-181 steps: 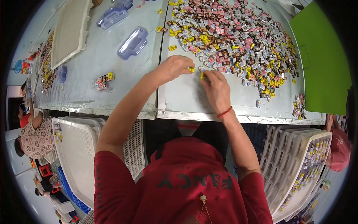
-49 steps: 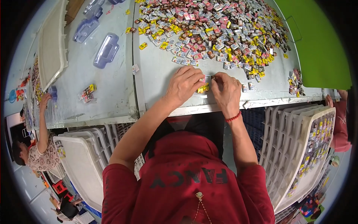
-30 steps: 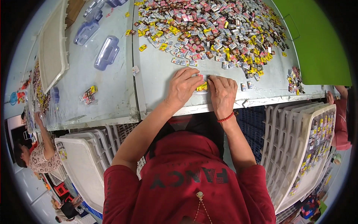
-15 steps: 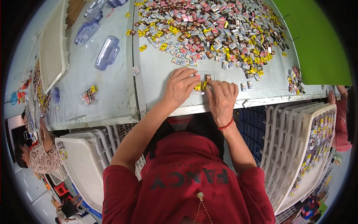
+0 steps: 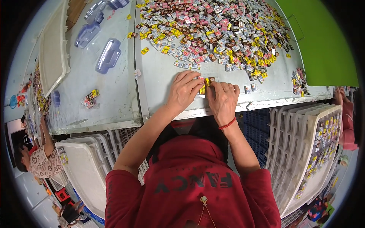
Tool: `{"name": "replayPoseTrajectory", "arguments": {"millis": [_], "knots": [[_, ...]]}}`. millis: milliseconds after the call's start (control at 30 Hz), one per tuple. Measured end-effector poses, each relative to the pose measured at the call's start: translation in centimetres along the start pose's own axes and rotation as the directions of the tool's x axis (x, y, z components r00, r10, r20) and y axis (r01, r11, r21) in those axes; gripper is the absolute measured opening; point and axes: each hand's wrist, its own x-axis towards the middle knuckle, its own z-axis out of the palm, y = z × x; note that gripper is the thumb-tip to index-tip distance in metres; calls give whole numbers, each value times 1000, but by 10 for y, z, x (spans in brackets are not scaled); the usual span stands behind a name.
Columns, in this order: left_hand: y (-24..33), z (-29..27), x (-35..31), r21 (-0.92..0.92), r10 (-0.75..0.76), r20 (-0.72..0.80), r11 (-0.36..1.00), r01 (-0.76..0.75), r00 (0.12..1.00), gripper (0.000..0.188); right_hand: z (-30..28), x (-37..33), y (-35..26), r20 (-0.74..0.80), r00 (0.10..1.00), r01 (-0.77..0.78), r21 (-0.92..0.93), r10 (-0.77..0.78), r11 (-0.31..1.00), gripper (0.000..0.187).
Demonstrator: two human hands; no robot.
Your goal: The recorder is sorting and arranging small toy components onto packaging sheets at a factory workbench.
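Note:
My left hand and my right hand meet low on the table near its front edge. Both have bent, closed fingers. Between their fingertips is a small group of miniature printed boxes: a yellow box, a brown box and another yellow box. My left fingertips press on the group's left side, partly covering it. At the right side, my right thumb and forefinger pinch at the upper yellow box. Beyond my hands spreads a large pile of similar boxes in white, pink, brown and yellow.
Two loose white boxes lie right of my right hand. Clear bluish plastic trays and a small packed stack are on the left table. White crates stand below at the right, others at the left. Other people work at both sides.
My right hand has shifted slightly left, toward my left hand. The yellow box at its fingertips has moved up beside the brown one. My left hand stays nearly in place.

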Motion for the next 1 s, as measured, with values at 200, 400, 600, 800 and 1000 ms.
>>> {"name": "replayPoseTrajectory", "arguments": {"millis": [200, 400, 600, 800, 1000], "knots": [[0, -1, 0, 5, 1, 13, 1000, -1, 1000, 17, -6, -3, 8, -28, 995, -93, 187, 100, 978, 12], [1, -2, 2, 24, 9, 18, 1000, -10, 1000, 17, -19, 11, 35, 21, 992, -130, 193, 128, 973, 15], [5, -10, 19, 67, 90, 118, 993, -98, 989, 23, -20, 26, 45, 292, 933, -297, 289, 212, 910, 20], [9, -1, 31, 74, 172, 255, 978, -197, 952, 35, -23, 47, 60, 439, 893, -229, 248, 102, 941, 26], [-2, 13, 30, 108, 244, 362, 948, -300, 900, 37, -19, 61, 63, 536, 843, -161, 174, 44, 972, 25]]}}
